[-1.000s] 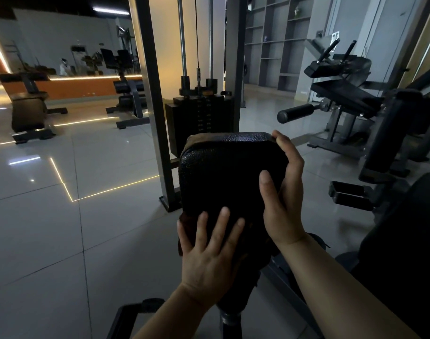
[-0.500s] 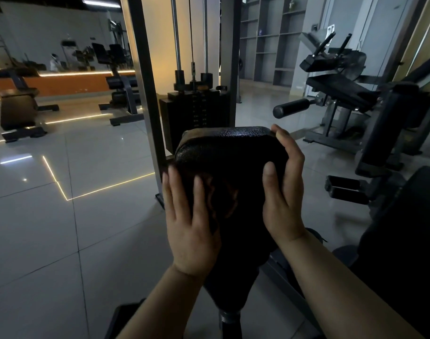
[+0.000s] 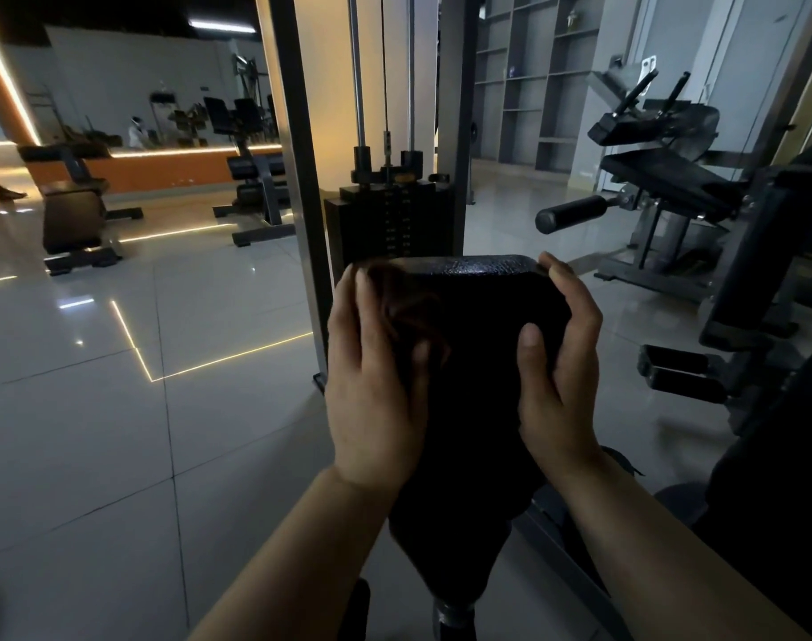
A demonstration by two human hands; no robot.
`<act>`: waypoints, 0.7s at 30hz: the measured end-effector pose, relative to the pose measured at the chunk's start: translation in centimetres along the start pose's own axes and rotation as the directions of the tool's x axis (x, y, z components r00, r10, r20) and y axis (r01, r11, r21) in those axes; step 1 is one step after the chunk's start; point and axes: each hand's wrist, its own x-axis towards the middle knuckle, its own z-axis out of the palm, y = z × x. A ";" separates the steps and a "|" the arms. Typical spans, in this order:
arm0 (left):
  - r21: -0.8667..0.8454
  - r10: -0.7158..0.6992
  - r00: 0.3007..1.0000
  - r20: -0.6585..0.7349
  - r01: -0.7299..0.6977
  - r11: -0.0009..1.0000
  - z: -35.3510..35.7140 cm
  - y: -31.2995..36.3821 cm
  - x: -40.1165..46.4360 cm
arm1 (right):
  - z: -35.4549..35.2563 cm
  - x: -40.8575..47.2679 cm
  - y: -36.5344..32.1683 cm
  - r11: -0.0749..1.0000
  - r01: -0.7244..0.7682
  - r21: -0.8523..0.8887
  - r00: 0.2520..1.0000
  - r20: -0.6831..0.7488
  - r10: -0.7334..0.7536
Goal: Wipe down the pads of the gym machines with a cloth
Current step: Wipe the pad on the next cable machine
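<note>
A black textured pad [image 3: 478, 344] stands upright on a post right in front of me. My left hand [image 3: 371, 400] lies along the pad's upper left side with its fingers straight, pressing a dark brownish cloth [image 3: 406, 312] against the pad; the cloth bunches beside my thumb. On the other side, my right hand [image 3: 561, 377] grips the pad's right edge, fingers curled round behind it and thumb on the front face.
A weight stack [image 3: 390, 224] in a grey frame stands just behind the pad. Another machine with black pads [image 3: 663, 178] and a foam roller [image 3: 570, 214] is at the right. Benches [image 3: 71, 210] stand on the glossy tile floor at the far left, where a person's leg [image 3: 1, 192] shows.
My left hand has slid the cloth up from the pad's lower front to its upper left side. The right hand has kept its grip on the right edge.
</note>
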 end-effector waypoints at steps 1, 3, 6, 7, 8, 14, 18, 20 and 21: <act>-0.003 0.001 1.000 0.009 -0.001 1.000 -0.4 0.5 1.5 | 0.0 0.0 -0.1 1.000 -0.006 0.011 1.000 0.000 0.006; -0.033 -0.010 1.000 0.004 0.010 0.999 -1.0 1.1 3.2 | 0.1 -0.1 -0.3 0.999 -0.026 0.040 1.000 0.006 0.025; -0.080 -0.047 0.998 -0.040 0.044 0.996 -0.8 0.9 2.5 | 0.1 -0.1 -0.3 0.999 -0.023 0.037 1.000 0.000 0.023; -0.087 -0.056 0.997 -0.053 0.051 0.995 -0.4 0.5 1.5 | 0.1 -0.2 -0.3 0.999 -0.019 0.032 1.000 -0.003 0.019; -0.091 -0.067 0.995 -0.069 0.061 0.994 0.0 0.1 0.4 | 0.2 -0.2 -0.3 0.999 -0.018 0.033 1.000 -0.005 0.018; -0.031 -0.154 0.986 -0.068 0.152 0.988 2.1 -2.1 -7.8 | 0.2 -0.2 -0.2 1.000 -0.011 0.024 1.000 -0.016 0.012; -0.098 -0.192 0.978 -0.078 0.184 0.978 1.9 -2.0 -10.1 | 0.1 -0.3 -0.2 1.000 -0.012 0.028 1.000 -0.012 0.012; -0.178 -0.212 0.968 -0.135 0.186 0.966 1.4 -0.7 -8.6 | 0.1 -0.3 -0.2 1.000 -0.012 0.023 1.000 -0.012 0.012; -0.207 -0.214 0.965 -0.149 0.181 0.961 1.2 0.2 -7.3 | 0.1 -0.2 -0.2 1.000 -0.011 0.017 1.000 -0.011 0.011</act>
